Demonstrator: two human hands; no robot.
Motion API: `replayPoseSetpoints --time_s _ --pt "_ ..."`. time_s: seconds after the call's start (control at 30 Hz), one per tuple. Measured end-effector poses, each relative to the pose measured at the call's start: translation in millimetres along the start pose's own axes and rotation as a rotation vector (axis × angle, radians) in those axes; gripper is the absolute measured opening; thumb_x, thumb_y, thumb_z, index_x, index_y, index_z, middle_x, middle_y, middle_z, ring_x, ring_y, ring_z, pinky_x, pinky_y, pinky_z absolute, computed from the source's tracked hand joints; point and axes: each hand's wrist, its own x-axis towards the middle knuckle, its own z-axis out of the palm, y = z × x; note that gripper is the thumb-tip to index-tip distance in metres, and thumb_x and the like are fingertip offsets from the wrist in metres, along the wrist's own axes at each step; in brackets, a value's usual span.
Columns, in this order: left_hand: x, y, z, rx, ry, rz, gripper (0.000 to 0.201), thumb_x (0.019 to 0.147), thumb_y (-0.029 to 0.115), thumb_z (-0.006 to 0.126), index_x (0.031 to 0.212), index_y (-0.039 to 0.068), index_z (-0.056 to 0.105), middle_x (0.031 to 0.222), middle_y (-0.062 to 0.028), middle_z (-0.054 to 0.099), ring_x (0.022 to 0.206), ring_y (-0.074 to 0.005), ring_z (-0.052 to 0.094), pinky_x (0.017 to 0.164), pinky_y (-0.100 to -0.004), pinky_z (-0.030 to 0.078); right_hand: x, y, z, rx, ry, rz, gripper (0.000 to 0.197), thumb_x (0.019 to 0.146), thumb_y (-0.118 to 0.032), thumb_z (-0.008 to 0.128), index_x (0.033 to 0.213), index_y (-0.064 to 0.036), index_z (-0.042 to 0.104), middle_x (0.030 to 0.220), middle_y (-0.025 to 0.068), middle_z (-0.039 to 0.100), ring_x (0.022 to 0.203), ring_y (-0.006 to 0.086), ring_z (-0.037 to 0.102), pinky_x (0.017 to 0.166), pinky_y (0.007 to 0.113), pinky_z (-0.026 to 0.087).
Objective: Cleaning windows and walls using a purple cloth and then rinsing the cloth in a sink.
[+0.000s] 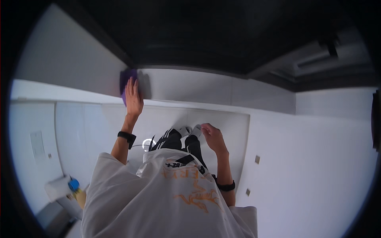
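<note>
My left hand (pixel 134 99) reaches forward to the left corner of a pale window sill (pixel 182 85). With its fingers stretched out, it holds a purple cloth (pixel 127 75) pressed down in that corner, against the side wall; part of the cloth is hidden under the hand. My right hand (pixel 214 138) hangs in front of my body, above the floor and near my feet. Its fingers are loosely bent and a little apart, and nothing shows in them.
A dark-framed window (pixel 190 35) rises behind the sill. White walls (pixel 309 158) stand at both sides. On the floor beside my legs is a bright white ring (pixel 149 144). At the lower left are a blue round object (pixel 74 184) and grey furniture (pixel 53 218).
</note>
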Motion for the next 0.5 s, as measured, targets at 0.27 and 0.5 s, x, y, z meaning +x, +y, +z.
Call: replayPoseSetpoints --time_s 0.27,0.5 --pt "-2.0 -1.5 -14.1 0.005 -0.027 -0.11 0.055 0.098 0.029 0.042 0.141 -0.004 0.032 0.15 -0.0237 0.028 0.135 -0.04 0.032 0.112 -0.0457 0.026 51.0 -37.5 24.1 0.013 -0.374 -0.284 0.016 0.091 -0.015 0.058 0.1 -0.0033 0.064 0.091 0.0163 0.069 0.083 0.0335 0.067 0.073 0.037 0.053" --pt "9.5 21.4 -12.3 0.115 -0.218 -0.064 0.069 0.096 0.04 0.041 0.143 -0.009 0.027 0.152 -0.0235 0.023 0.141 -0.0374 0.021 0.116 -0.0441 0.015 95.3 -81.2 73.2 0.221 -0.365 -0.333 0.012 0.091 -0.004 0.053 0.097 0.0008 0.062 0.083 0.0142 0.068 0.077 0.025 0.068 0.069 0.032 0.053"
